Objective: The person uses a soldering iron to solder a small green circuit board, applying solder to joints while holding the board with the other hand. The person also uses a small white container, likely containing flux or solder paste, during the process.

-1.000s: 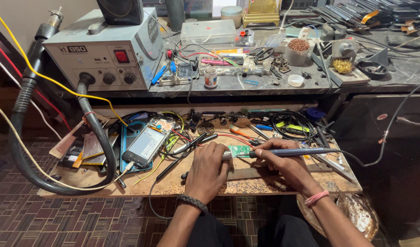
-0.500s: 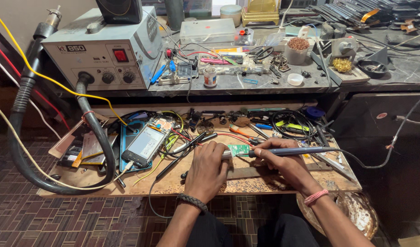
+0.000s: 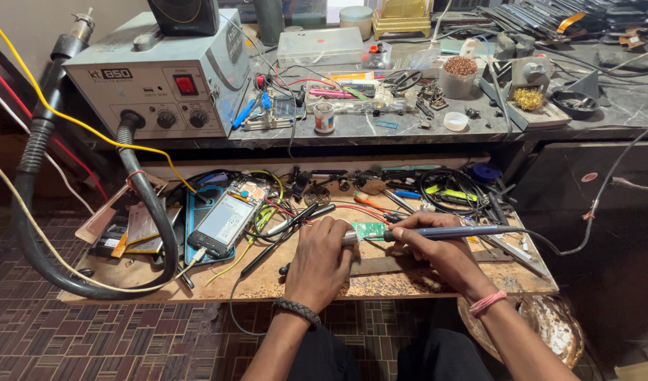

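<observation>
Soldering looks underway: the right hand (image 3: 437, 247) grips the soldering iron (image 3: 444, 231) at the small green circuit board (image 3: 370, 229) on the tabletop (image 3: 281, 282), the left hand (image 3: 322, 257) closed, pinning it; the next touch needs steadiness.

Grey phone screen (image 3: 225, 219) on wooden shelf (image 3: 161, 279)

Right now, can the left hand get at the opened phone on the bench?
Probably yes. The left hand rests by the green board, and the opened phone lies just to its left, only loose wires between them.
</observation>
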